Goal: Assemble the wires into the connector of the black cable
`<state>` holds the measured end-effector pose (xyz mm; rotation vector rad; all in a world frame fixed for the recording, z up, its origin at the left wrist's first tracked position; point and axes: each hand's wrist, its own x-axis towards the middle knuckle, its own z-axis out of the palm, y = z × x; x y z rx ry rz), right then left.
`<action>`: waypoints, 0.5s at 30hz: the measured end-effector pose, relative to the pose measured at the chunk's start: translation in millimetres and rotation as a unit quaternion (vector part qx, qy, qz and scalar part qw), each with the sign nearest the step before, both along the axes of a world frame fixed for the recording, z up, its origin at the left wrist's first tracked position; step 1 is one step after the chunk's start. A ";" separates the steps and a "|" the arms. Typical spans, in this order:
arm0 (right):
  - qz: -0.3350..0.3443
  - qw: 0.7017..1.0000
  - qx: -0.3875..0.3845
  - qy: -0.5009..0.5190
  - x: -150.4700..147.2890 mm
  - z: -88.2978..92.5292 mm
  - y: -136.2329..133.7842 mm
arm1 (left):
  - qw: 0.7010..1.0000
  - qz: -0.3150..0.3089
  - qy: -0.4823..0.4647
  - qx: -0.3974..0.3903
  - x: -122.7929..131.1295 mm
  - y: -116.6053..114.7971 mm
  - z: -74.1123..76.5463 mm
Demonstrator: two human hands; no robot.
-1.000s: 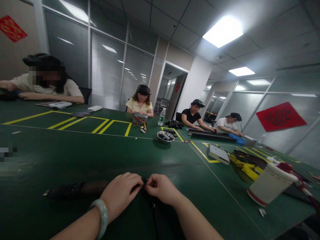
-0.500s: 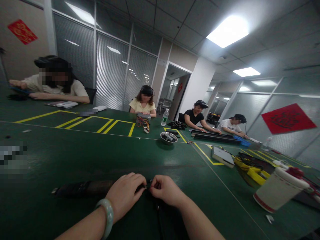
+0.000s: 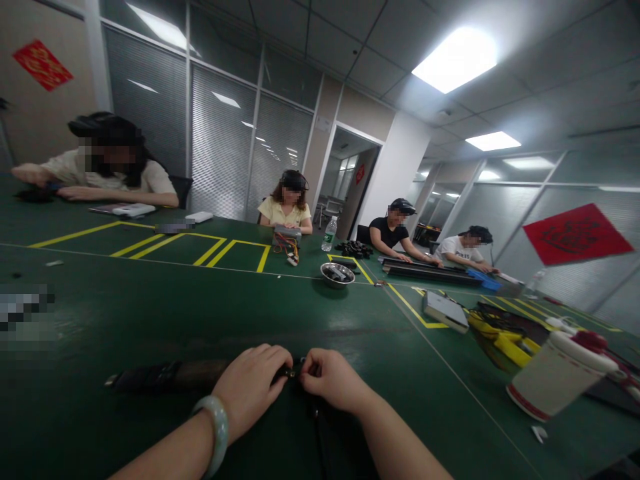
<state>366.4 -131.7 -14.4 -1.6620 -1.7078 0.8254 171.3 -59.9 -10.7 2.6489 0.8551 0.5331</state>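
Note:
Close in front of me, my left hand (image 3: 253,380), with a pale bracelet (image 3: 218,427) on its wrist, has its fingers closed on a small dark piece with a shiny metal end (image 3: 291,374). Facing it, my right hand (image 3: 333,380) is pinched shut by the metal end; what its fingertips hold is too small and hidden to name. A long dark cylindrical object with a metallic tip (image 3: 150,379) lies on the green table (image 3: 200,320), its right end hidden behind my left hand. A thin dark strip or cord (image 3: 317,427) runs below my right hand.
A metal bowl of dark parts (image 3: 337,275) stands ahead, near a water bottle (image 3: 330,233) and a pile of black parts (image 3: 354,249). At right are a grey box (image 3: 446,311), a yellow-black bundle (image 3: 510,343) and a white cup (image 3: 557,380). Several people work across the table.
Both hands stay in nearly the same place; the small metal end between the fingertips has turned slightly. The co-worker's hand at far left has shifted a little.

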 end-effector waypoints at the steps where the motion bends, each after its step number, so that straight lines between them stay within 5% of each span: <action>1: 0.001 1.000 0.003 -0.001 0.0 -0.5 0.1 | 1.000 -0.001 0.000 0.003 0.1 -0.3 0.3; 15: 0.009 1.000 0.005 -0.012 0.8 -3.9 0.3 | 1.000 -0.001 -0.006 0.001 -1.4 -0.8 2.1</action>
